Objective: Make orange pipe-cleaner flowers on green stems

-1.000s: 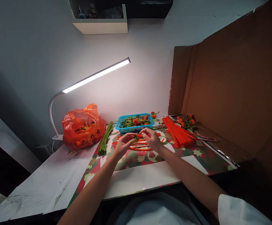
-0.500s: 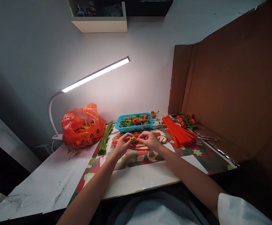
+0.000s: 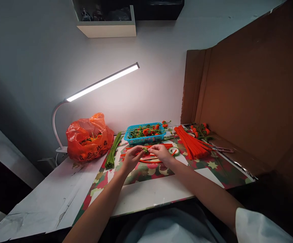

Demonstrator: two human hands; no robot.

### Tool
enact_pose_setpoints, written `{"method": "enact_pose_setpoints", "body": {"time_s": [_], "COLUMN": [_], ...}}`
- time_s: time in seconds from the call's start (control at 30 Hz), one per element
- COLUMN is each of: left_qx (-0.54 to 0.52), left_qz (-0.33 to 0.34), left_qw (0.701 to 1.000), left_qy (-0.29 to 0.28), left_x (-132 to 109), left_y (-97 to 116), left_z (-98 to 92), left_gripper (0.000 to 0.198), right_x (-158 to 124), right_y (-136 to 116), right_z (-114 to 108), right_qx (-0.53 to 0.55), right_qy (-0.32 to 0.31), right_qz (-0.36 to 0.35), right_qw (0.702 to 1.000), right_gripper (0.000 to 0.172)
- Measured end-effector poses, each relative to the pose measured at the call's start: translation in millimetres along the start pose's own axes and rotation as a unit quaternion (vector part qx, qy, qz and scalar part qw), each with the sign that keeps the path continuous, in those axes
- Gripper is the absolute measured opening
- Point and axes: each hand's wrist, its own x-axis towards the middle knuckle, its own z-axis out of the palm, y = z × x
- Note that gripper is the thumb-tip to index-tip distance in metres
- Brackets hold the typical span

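Note:
My left hand point(image 3: 132, 158) and my right hand point(image 3: 162, 154) meet over the middle of the table, fingertips pinched on a small bent green piece point(image 3: 145, 150). It looks like folded pipe cleaner; its exact shape is too small to make out. Loose red pipe cleaners point(image 3: 150, 162) lie under and around my hands. Just right of my right hand is a roll of green tape point(image 3: 174, 151). Behind both hands stands a blue plastic basket point(image 3: 145, 138) of red-orange flowers on green stems.
Green pipe cleaners point(image 3: 114, 150) lie bundled at left, beside an orange plastic bag point(image 3: 89, 145). A large red pipe-cleaner bundle point(image 3: 190, 143) sits at right, near more flowers point(image 3: 199, 130) and scissors point(image 3: 224, 149). A lit lamp point(image 3: 103, 82) arches overhead; a cardboard wall point(image 3: 237, 91) bounds the right.
Both hands still hold the green piece, which is turned a little between the fingertips. My right fingers have shifted slightly. The view has tilted a bit.

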Motion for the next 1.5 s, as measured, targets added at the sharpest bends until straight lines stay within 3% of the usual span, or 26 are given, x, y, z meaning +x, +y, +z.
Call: {"method": "enact_pose_setpoints", "body": {"time_s": [0.2, 0.37, 0.5, 0.57, 0.7, 0.8, 0.87, 0.97, 1.07, 1.2, 1.37, 1.5], "left_qx": [0.019, -0.056, -0.125, -0.17, -0.261, -0.283, -0.275, -0.228, -0.17, -0.107, 0.04, 0.198], "left_qz": [0.011, -0.086, -0.164, -0.214, -0.31, -0.326, -0.307, -0.26, -0.199, -0.132, -0.039, 0.068], "left_qw": [1.0, 0.994, 0.978, 0.962, 0.912, 0.898, 0.91, 0.938, 0.965, 0.985, 0.998, 0.977], "left_qy": [0.005, 0.031, 0.035, 0.008, -0.073, -0.088, -0.055, -0.007, 0.004, 0.012, 0.003, 0.031], "left_x": [-1.5, 1.0, 2.7, 2.8, 1.8, 1.7, 2.3, 2.7, 1.9, 1.5, 1.9, 1.2], "left_y": [5.0, 6.6, 5.8, 4.5, 3.2, 4.7, 6.3, 8.4, 9.4, 9.0, 6.9, 6.9], "left_z": [2.0, 2.6, -0.2, -3.2, -8.8, -8.8, -6.6, -2.4, 0.2, 0.3, -1.8, -1.5], "left_gripper": [0.021, 0.03, 0.032, 0.03, 0.024, 0.023, 0.025, 0.028, 0.028, 0.028, 0.024, 0.017], "right_x": [-1.8, 0.4, -3.2, -6.7, -11.3, -11.2, -10.1, -8.4, -7.5, -8.1, -4.7, 2.9], "right_y": [0.1, 7.1, 5.9, 2.2, -3.2, -2.7, -1.4, 0.7, 2.6, 3.8, 6.7, 12.4], "right_z": [3.0, 5.1, 3.1, 0.1, -6.1, -8.1, -9.2, -11.7, -12.9, -8.9, -2.6, -1.8], "right_qx": [0.004, -0.007, -0.109, -0.186, -0.331, -0.392, -0.404, -0.41, -0.398, -0.311, -0.201, -0.111], "right_qy": [-0.004, -0.006, -0.003, -0.019, -0.07, -0.07, -0.047, -0.008, 0.002, 0.007, 0.03, 0.032], "right_qz": [0.012, -0.028, -0.13, -0.22, -0.378, -0.425, -0.428, -0.416, -0.41, -0.376, -0.231, -0.097], "right_qw": [1.0, 1.0, 0.985, 0.957, 0.862, 0.813, 0.807, 0.812, 0.821, 0.873, 0.952, 0.989], "right_gripper": [0.026, 0.028, 0.024, 0.02, 0.017, 0.019, 0.023, 0.026, 0.023, 0.017, 0.017, 0.024]}}
